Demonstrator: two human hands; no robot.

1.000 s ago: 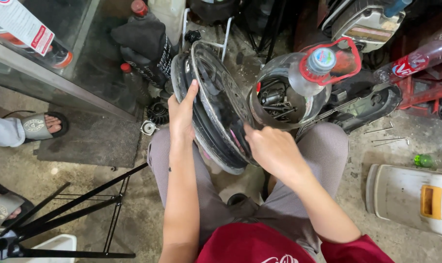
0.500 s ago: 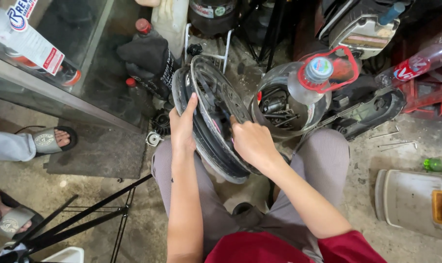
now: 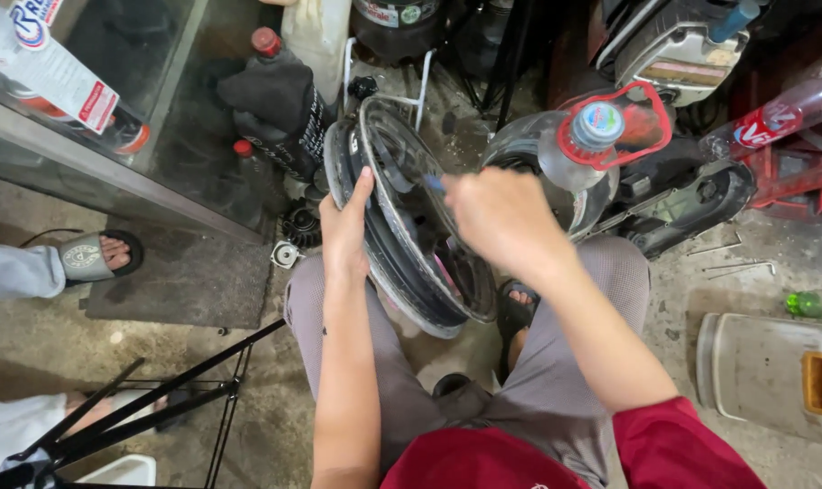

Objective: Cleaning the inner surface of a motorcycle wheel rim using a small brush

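Moved: since a second ago my right hand (image 3: 501, 217) has slid up from the lower edge of the wheel rim (image 3: 402, 217) to its upper face, and my view has tilted closer to the work.
Wheel rim: black, standing on edge between my knees, its round face turned toward my right, tilted slightly away from me.
Left hand: my left hand (image 3: 347, 231) lies flat against the near left edge of the rim, fingers stretched up along it, bracing rather than gripping.
Right hand: curled into a loose fist against the rim's face; something small and blue (image 3: 435, 184) shows at the knuckles, but I cannot tell what it holds.
Key relation: rim sits between both hands, left hand at its edge, right hand on its face; both touch it.
Beyond: clear plastic jug (image 3: 565, 172) with blue cap and red handle ring, just right of the rim.
Labels: white box with red and blue print (image 3: 48, 68), top left; bottle with red label (image 3: 773, 118), upper right.
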